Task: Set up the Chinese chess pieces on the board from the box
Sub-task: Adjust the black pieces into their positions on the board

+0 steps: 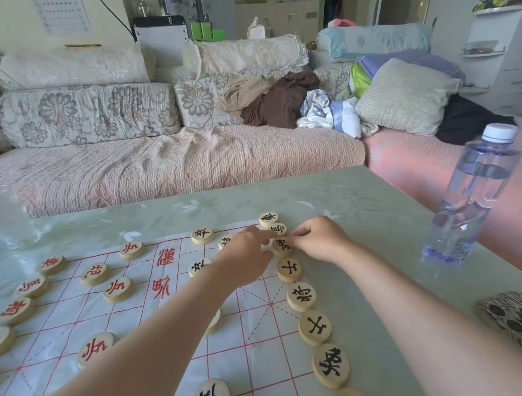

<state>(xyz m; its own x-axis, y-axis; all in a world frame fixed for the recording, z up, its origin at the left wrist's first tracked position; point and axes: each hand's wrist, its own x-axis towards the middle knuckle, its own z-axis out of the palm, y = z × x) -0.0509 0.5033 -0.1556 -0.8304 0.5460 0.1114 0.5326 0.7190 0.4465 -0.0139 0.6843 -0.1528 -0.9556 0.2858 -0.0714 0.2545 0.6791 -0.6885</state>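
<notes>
Both hands, right hand (318, 239) and left hand (246, 255), pinch one round pale wooden black-lettered piece (282, 246) on the board (244, 335).

Both hands — left hand (247, 255), right hand (318, 239) — touch black piece (282, 246).

Water bottle (470, 194) upright on table (376, 206); sofa (163, 160) behind.

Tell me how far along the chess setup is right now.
Mostly done: red pieces line the board's left side and black pieces its right edge. In hand: both the left hand and right hand are adjusting one black piece near the far corner. How much remains is hidden by the arms.
</notes>
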